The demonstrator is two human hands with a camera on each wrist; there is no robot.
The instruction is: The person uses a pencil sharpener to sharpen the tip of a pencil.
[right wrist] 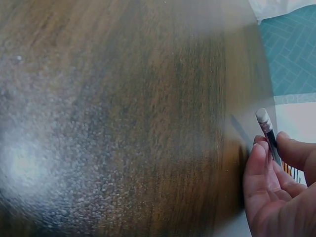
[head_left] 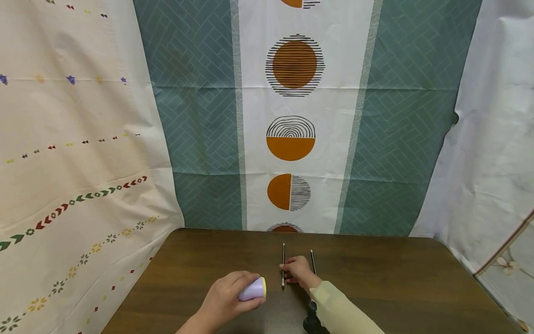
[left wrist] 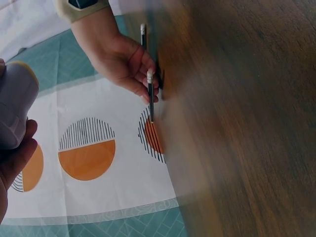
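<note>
My left hand (head_left: 229,294) grips a lavender rounded container (head_left: 252,289) with a yellow rim, tilted on its side so the rim faces right. In the left wrist view the same container (left wrist: 17,106) fills the left edge, fingers around it. Between thumb and fingers, my right hand (head_left: 299,272) pinches a dark pencil (head_left: 283,266), its white eraser end toward me. The right wrist view shows the pencil's eraser (right wrist: 262,116) sticking up past the fingertips, with a shadow beside it on the table. A second dark pencil (head_left: 314,262) lies just right of the right hand.
The brown wooden table (head_left: 208,260) runs back to a green and white patterned cloth (head_left: 200,139). A cream embroidered cloth (head_left: 83,185) hangs at the left, a white one (head_left: 479,185) at the right. A black device (head_left: 312,320) sits at the right wrist.
</note>
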